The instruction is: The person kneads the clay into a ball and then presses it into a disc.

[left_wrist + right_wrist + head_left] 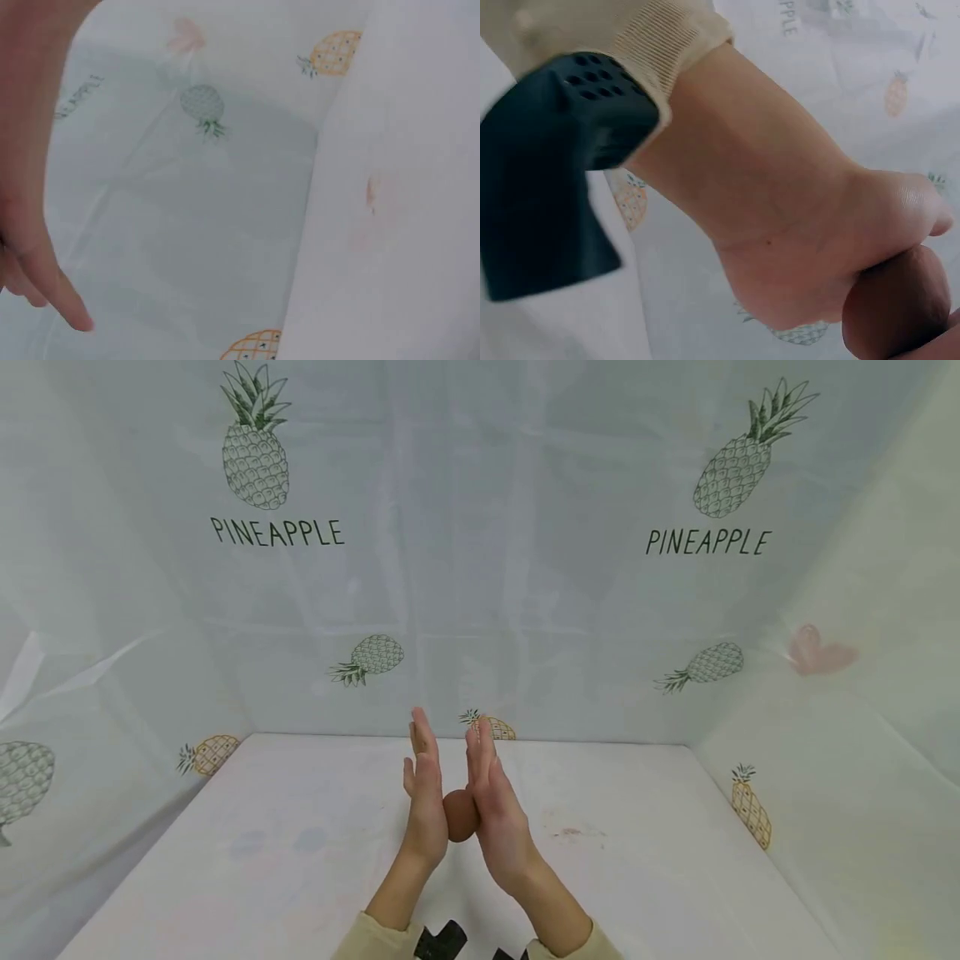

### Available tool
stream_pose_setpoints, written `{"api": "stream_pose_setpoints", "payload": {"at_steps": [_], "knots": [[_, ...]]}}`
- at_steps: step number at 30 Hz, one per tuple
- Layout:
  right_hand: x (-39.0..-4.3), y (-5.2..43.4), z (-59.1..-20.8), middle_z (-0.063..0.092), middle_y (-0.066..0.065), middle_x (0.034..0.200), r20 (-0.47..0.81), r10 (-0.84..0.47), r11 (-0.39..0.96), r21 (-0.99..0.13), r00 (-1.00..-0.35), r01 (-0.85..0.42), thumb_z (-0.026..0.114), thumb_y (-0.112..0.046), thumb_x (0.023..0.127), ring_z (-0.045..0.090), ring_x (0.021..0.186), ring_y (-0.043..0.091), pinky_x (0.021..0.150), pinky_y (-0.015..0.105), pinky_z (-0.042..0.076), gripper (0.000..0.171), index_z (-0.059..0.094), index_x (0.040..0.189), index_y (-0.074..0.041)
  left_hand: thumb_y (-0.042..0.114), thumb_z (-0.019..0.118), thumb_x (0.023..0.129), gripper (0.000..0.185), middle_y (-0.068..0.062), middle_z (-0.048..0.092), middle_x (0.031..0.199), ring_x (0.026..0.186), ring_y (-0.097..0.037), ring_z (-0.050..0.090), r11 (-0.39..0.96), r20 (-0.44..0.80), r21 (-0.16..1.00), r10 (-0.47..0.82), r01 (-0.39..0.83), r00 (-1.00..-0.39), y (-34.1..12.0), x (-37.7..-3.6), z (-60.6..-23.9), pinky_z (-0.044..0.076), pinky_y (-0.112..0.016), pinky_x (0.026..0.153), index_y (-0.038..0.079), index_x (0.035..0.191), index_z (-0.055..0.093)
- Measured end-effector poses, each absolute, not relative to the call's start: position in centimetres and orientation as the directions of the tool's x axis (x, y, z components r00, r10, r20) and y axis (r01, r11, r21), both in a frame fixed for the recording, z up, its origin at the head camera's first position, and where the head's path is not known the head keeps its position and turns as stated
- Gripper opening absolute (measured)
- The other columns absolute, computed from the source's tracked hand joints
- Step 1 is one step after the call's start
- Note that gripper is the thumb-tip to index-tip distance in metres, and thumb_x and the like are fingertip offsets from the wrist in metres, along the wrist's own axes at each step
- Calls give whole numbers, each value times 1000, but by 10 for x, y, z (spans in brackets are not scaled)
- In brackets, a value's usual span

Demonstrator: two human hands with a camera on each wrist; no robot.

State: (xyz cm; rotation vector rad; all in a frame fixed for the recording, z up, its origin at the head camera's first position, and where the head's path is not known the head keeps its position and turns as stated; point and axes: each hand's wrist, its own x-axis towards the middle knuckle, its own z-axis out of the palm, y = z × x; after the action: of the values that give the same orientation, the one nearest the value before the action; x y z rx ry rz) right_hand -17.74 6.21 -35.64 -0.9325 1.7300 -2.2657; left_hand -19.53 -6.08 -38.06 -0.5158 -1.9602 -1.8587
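A smooth, brown, clay-like ball [460, 816] sits between two palms raised above the table. My left hand [426, 806] presses it from one side, fingers straight and pointing up and away. From the other side my right hand [501, 814] presses it with its flat palm, fingers likewise straight. In the right wrist view the ball [896, 300] touches the heel of the left hand [817, 255], and only a sliver of the right hand shows at the lower right edge. A hand [26, 202] fills the left side of the left wrist view; the ball is out of sight there.
A white-covered table [315, 877] lies below the hands, with a reddish-brown smear [572, 832] right of them. Pale curtains [487, 568] printed with pineapples stand around its back and sides. Dark wrist devices [442, 941] sit at the sleeves.
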Motion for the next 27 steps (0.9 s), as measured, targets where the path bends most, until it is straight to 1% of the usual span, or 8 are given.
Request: {"api": "stream_pose_setpoints", "payload": {"at_steps": [3, 7, 10, 12, 19, 21, 24, 27], "knots": [[-181, 67, -355, -13, -11, 176, 427, -425, -359, -889, -798, -284, 3, -51, 113, -17, 163, 15, 126, 60, -18, 60, -17, 168, -39, 51, 4, 111, 61, 14, -19, 176, 161, -11, -20, 41, 509, 858, 52, 512, -859, -52, -191, -384, -24, -59, 121, 37, 168, -12], [-190, 75, -356, -12, -8, 177, 446, -347, -362, -875, -825, -321, 6, -49, 114, -15, 164, 18, 127, 60, -15, 60, -15, 169, -38, 43, 3, 113, 58, 13, -17, 177, 162, -15, -20, -20, 525, 849, 151, 529, -837, -40, -182, -383, -21, -64, 121, 36, 169, -10], [-196, 78, -358, -9, -9, 177, 427, -301, -344, -883, -853, -320, 10, -51, 114, -13, 164, 17, 128, 58, -13, 60, -13, 169, -39, 43, 3, 113, 58, 16, -16, 177, 162, -17, -21, -66, 527, 848, 205, 525, -825, -35, -173, -379, -19, -70, 120, 37, 169, -9], [-199, 78, -361, -10, -10, 177, 405, -300, -330, -893, -864, -305, 11, -52, 114, -12, 164, 18, 128, 57, -13, 61, -12, 169, -39, 45, 3, 112, 58, 18, -16, 176, 161, -16, -21, -70, 522, 851, 214, 520, -825, -35, -169, -376, -18, -71, 119, 39, 169, -9], [-197, 64, -373, -8, -4, 178, 287, -406, -215, -953, -868, -215, 13, -55, 114, -8, 165, 28, 128, 61, -10, 59, -8, 169, -44, 49, 3, 112, 62, 10, -17, 177, 162, -13, -19, 0, 596, 799, 142, 602, -791, -49, -172, -370, -24, -61, 121, 31, 170, -10], [-194, 59, -374, -8, -3, 178, 267, -441, -203, -960, -857, -194, 12, -55, 114, -8, 165, 31, 128, 63, -9, 58, -8, 168, -46, 52, 4, 111, 64, 12, -18, 177, 162, -12, -20, 15, 597, 799, 108, 601, -795, -55, -177, -370, -25, -60, 120, 32, 170, -11], [-187, 55, -373, -9, -2, 178, 261, -473, -209, -961, -841, -180, 11, -55, 114, -9, 165, 31, 128, 65, -7, 57, -8, 168, -48, 57, 7, 110, 64, 16, -19, 175, 160, -8, -23, 26, 563, 825, 63, 565, -824, -61, -183, -370, -26, -57, 120, 38, 169, -11], [-182, 55, -371, -10, -2, 178, 288, -473, -220, -954, -832, -205, 9, -54, 115, -11, 164, 29, 127, 67, -7, 56, -8, 168, -48, 56, 9, 110, 64, 18, -20, 174, 160, -8, -24, 29, 536, 843, 48, 538, -843, -62, -188, -372, -26, -57, 120, 40, 168, -12]]}}
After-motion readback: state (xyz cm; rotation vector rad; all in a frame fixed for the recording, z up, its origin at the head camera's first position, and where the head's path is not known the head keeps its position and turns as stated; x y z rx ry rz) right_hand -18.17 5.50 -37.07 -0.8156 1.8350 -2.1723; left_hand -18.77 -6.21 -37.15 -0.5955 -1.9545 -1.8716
